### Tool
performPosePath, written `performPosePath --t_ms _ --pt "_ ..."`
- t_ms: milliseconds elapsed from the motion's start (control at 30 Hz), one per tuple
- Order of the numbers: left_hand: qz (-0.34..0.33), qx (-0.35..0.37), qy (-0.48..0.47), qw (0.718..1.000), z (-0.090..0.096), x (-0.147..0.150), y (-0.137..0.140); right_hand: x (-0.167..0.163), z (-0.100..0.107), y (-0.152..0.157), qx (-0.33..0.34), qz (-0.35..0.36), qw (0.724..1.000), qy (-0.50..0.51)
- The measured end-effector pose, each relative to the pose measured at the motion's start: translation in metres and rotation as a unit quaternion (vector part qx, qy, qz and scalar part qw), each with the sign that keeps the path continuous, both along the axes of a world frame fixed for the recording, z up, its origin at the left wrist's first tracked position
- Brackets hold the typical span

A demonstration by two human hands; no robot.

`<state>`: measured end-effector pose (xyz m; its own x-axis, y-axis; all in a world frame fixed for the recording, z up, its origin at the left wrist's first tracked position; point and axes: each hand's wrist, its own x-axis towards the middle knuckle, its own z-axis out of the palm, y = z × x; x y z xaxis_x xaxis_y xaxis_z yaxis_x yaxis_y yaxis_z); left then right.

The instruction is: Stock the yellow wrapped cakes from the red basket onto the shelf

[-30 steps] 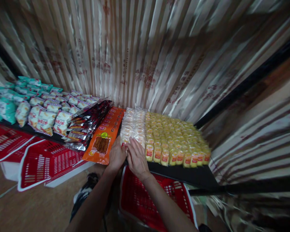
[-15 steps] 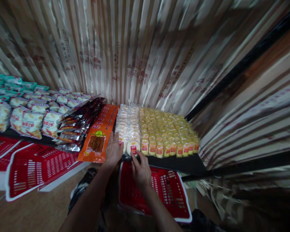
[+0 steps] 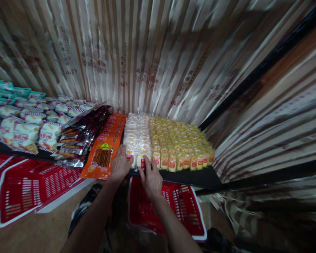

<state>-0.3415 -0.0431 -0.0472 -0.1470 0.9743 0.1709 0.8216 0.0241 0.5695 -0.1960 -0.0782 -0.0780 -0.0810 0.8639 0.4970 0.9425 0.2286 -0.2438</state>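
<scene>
My left hand [image 3: 121, 164] lies along the left side of two rows of white round snacks in clear wrappers [image 3: 138, 135], its fingers stretched out beside the front pack. My right hand [image 3: 151, 180] has its fingers spread, the tips touching the front white pack with a red label [image 3: 141, 160]. Right of these rows stand many small yellow snack packs [image 3: 179, 144]. An orange snack bag [image 3: 101, 154] lies just left of my left hand, partly covered by it.
Dark foil packs [image 3: 80, 137], white chip bags [image 3: 26, 131] and green bags [image 3: 1, 88] fill the left of the black shelf [image 3: 200, 175]. Red baskets [image 3: 37, 182] stand below at left; another red basket [image 3: 185, 207] is under my right arm. Pleated striped sheeting [image 3: 152, 56] rises behind.
The view has shifted slightly, moving the shelf goods leftward in the picture. My right hand has moved up a little against the front white pack; my left hand stays at the rows' side.
</scene>
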Motion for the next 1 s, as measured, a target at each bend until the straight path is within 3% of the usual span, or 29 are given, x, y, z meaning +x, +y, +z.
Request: performPosePath --t_ms 333,633,833,1000 --pt "-0.032 -0.004 -0.005 0.999 -0.006 -0.007 0.000 -0.004 0.000 0.007 -0.004 -0.028 1.000 0.001" --pt "0.001 0.022 0.004 1.000 -0.020 0.017 -0.002 -0.004 -0.002 0.006 -0.037 0.006 0.999 0.037" --pt "0.020 0.114 0.054 0.992 -0.033 0.022 0.000 0.025 -0.006 -0.020 0.017 0.108 0.987 0.121" --pt "0.025 0.194 0.057 0.979 -0.027 0.023 -0.002 0.071 -0.002 -0.036 0.100 0.014 0.991 0.089"
